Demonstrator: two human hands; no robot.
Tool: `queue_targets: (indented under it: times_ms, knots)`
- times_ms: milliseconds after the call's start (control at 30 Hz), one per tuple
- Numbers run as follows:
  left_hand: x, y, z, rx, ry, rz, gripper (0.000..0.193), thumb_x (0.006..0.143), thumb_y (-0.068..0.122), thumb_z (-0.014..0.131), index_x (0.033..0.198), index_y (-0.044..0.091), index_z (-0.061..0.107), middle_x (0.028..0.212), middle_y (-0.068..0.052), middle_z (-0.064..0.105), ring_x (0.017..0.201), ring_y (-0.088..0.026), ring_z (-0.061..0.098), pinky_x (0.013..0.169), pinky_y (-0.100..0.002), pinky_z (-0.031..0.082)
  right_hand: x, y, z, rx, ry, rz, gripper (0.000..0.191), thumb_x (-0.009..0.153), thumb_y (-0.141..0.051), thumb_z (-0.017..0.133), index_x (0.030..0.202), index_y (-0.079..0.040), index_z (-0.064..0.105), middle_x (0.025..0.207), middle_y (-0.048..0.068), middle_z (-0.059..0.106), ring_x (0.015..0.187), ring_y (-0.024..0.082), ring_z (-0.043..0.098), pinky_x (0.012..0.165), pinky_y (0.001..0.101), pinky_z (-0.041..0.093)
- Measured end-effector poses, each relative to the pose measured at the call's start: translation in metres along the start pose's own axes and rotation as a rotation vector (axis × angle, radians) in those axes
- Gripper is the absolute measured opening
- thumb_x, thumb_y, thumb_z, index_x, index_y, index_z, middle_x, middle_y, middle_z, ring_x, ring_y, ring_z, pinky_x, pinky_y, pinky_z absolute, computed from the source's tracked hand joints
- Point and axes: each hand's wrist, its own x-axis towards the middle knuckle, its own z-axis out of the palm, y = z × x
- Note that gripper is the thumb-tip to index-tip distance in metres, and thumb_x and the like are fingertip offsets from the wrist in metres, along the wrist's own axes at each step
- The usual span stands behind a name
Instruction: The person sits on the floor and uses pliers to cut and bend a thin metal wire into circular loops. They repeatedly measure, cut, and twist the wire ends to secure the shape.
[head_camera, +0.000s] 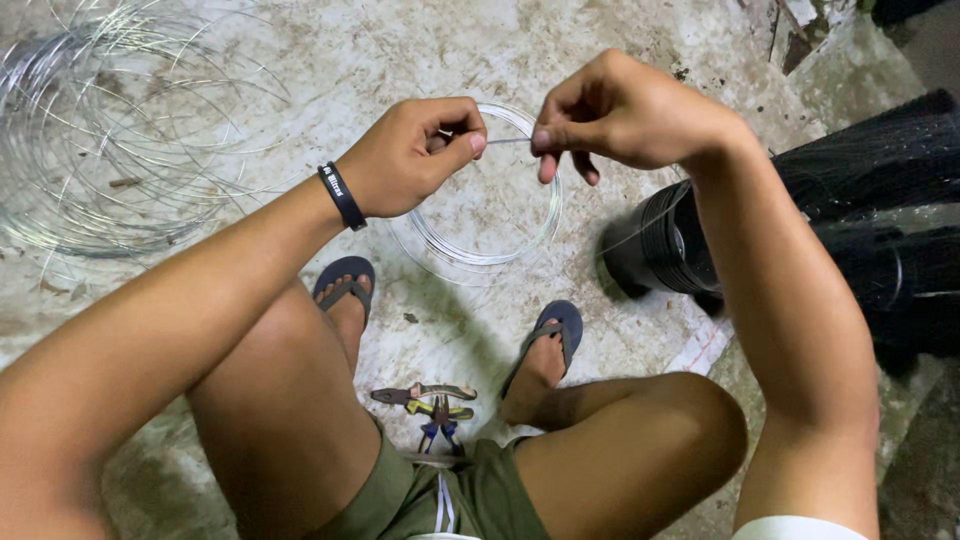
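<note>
Head view, seated over a concrete floor (620, 60). Your left hand (415, 155) is closed, thumb pressed against the curled forefinger, pinching a thin wire (508, 141). Your right hand (625, 110) is also closed, thumb and forefinger nipping the same wire just beside the left. The short bare stretch between the two hands is straight and level. It hangs above a small wire coil (480, 255) lying flat on the floor between your two sandalled feet.

To work this stretch well, keep both pinches close together so the wire bends where you choose. Hold it taut and turn one wrist against the other rather than pulling apart. Mind the free end near your fingertips; it looks sharp.

A larger, looser tangle of wire (110, 130) spreads toward the floor's far left corner, well apart from the hands. Pliers (430, 405) with coloured grips lie on the floor near your lap, between your legs, untouched.

A black cylindrical object (655, 245) lies on its side to your right, beside dark netting (880, 170). Your forearm hides its mouth, so whether it holds anything cannot be told.
</note>
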Motion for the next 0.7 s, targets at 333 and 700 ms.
queue_targets:
  times_ms: [333,700]
  knots:
    - [-0.001,-0.005,0.009,0.109,0.036,0.049,0.017,0.104,0.017,0.062,0.096,0.002,0.063,0.071,0.0,0.056,0.066,-0.007,0.048,0.06,-0.026,0.043,-0.023,0.023,0.003,0.069,0.12,-0.021,0.018,0.099,-0.012,0.067,0.098,0.003,0.076,0.083,0.008,0.078,0.061,0.01,0.065,0.054,0.0257,0.054]
    - [0.021,0.009,0.051,0.171,0.024,0.036,0.017,0.103,0.018,0.059,0.096,0.003,0.063,0.069,-0.001,0.055,0.062,-0.008,0.048,0.057,-0.028,0.041,-0.019,0.01,0.016,0.017,0.069,0.02,0.018,0.097,-0.016,0.067,0.094,-0.001,0.076,0.075,0.005,0.077,0.053,0.009,0.062,0.049,0.0267,0.051]
